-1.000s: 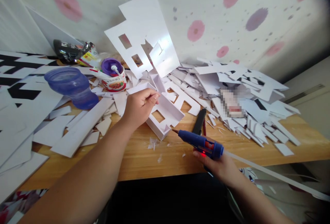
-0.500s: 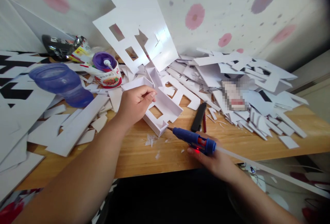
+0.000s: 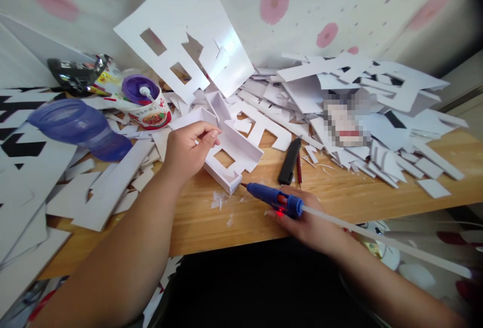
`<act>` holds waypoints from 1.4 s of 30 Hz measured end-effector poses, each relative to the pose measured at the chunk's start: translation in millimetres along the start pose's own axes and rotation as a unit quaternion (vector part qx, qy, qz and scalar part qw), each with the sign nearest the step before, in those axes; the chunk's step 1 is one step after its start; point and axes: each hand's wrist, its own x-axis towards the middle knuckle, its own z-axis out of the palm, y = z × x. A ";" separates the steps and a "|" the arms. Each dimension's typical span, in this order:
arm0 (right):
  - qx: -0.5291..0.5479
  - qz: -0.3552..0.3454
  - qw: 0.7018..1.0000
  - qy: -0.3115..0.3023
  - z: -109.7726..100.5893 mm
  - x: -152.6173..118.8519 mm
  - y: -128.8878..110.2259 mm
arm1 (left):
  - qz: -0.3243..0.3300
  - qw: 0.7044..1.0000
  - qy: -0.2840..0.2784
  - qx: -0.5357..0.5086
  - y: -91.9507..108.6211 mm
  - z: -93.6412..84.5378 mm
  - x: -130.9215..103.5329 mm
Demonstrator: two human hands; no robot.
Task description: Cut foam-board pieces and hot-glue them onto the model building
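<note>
A white foam-board frame with low walls and a cut-out window [image 3: 245, 154] rests on the wooden table. Over its left part is my left hand [image 3: 190, 149], fingers curled and thumb against the index finger; whether something small is pinched there I cannot make out. My right hand [image 3: 302, 220] is wrapped round a blue glue gun [image 3: 269, 197] with a red light lit. The gun's nozzle is close to the frame's near corner, and a long translucent glue stick [image 3: 377, 237] trails from its back.
A black cutter [image 3: 290, 162] lies right of the frame. White board scraps [image 3: 377, 116] heap at the back right. On the left are a purple bottle [image 3: 81, 127] and a paper bowl [image 3: 153, 116]. A tall cut board [image 3: 181, 26] leans behind.
The view has shifted slightly, moving most of the scene left. Both hands keep nearly the same places relative to the frame, and the glue gun is still held near its corner.
</note>
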 end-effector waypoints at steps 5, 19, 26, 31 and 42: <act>-0.029 -0.008 1.000 -0.006 1.0 0.8 0.3 | -0.005 1.000 0.002 0.000 -1.6 1.2 0.1; -0.055 0.004 0.998 -0.013 4.7 3.9 -0.1 | -0.012 1.000 0.004 0.003 -0.8 1.6 0.6; 0.127 0.062 0.989 0.040 -8.5 -2.3 8.5 | -0.028 0.999 -0.004 0.016 -3.9 0.8 0.8; 0.337 0.142 0.925 0.101 -41.5 2.5 18.4 | -0.021 0.993 -0.093 0.071 4.7 0.9 0.4; 0.507 0.091 0.840 0.174 -78.9 86.4 20.6 | 0.018 0.905 -0.377 0.197 14.3 -8.3 6.3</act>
